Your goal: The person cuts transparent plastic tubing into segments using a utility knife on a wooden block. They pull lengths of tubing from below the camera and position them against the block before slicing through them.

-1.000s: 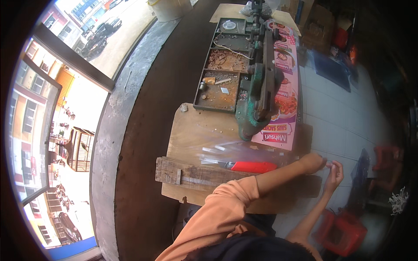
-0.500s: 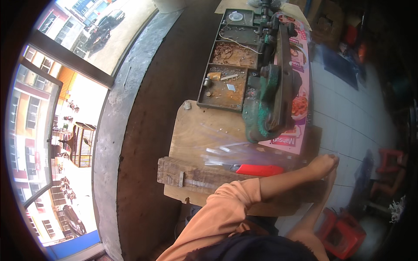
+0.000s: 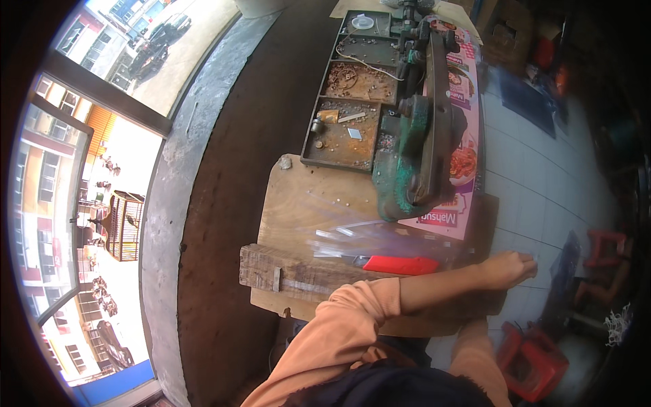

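My left hand (image 3: 508,270) reaches out past the table's right edge, its fingers closed. Whatever the fingers pinch is hidden or too faint to make out; a faint see-through edge shows by the fingertips. My right forearm (image 3: 472,349) lies lower, near the table's front right corner, and its hand is hidden from view. A red-handled tool (image 3: 400,264) with a dark end rests on the table beside my left forearm. Clear plastic strips (image 3: 346,233) lie loosely just beyond it on the wooden tabletop (image 3: 291,203).
A green machine (image 3: 410,156) with a long dark bar stands on the table, beside a compartment tray (image 3: 337,163) with small parts. A thick wooden block (image 3: 298,273) borders the near side. Red stools (image 3: 532,363) stand on the tiled floor. A window ledge (image 3: 163,271) runs along the left.
My hands were close together past the table's right edge; now my right arm has drawn back toward me and its hand is out of sight. The left hand has shifted slightly right and nearer.
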Tool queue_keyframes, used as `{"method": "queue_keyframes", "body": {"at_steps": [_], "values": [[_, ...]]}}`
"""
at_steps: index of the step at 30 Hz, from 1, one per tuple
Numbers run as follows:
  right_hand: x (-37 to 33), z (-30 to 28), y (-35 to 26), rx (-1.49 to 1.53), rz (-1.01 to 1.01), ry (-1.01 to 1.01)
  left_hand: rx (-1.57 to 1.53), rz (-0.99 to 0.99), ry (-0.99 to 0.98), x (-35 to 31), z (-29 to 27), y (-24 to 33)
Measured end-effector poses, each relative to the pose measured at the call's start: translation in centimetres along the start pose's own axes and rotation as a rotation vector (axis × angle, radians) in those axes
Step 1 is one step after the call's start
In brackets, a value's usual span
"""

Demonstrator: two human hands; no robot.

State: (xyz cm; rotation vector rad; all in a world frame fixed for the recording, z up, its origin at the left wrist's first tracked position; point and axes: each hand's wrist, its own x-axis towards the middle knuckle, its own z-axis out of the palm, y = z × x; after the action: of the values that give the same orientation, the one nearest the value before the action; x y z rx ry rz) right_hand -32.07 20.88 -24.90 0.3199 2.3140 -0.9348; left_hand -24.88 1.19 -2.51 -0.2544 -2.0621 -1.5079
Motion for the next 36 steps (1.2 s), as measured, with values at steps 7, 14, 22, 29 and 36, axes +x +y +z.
{"method": "queue_keyframes", "body": {"at_steps": [7, 14, 22, 29, 36], "values": [[0.1, -1.4, -0.1, -0.026, -0.014, 0.029, -0.091, 0.089, 0.075, 0.2, -0.4, 0.6], [-0.8, -5.0, -0.6, -0.088, -0.098, 0.096, -0.143, 0.036, 0.067, 0.7, -1.2, 1.1], [-0.7, -11.2, -4.9, 0.436, -0.22, -0.081, -0.102, -0.058, -0.157, 1.0, -1.5, 1.6], [-3.4, -18.8, -10.3, 1.348, -0.314, -0.547, 0.149, -0.105, -0.33, 2.2, -3.3, 3.9], [-11.6, -27.2, -20.1, 1.416, -0.749, -0.707, 0.32, -0.173, -0.281, 2.2, -5.4, 5.3]]}}
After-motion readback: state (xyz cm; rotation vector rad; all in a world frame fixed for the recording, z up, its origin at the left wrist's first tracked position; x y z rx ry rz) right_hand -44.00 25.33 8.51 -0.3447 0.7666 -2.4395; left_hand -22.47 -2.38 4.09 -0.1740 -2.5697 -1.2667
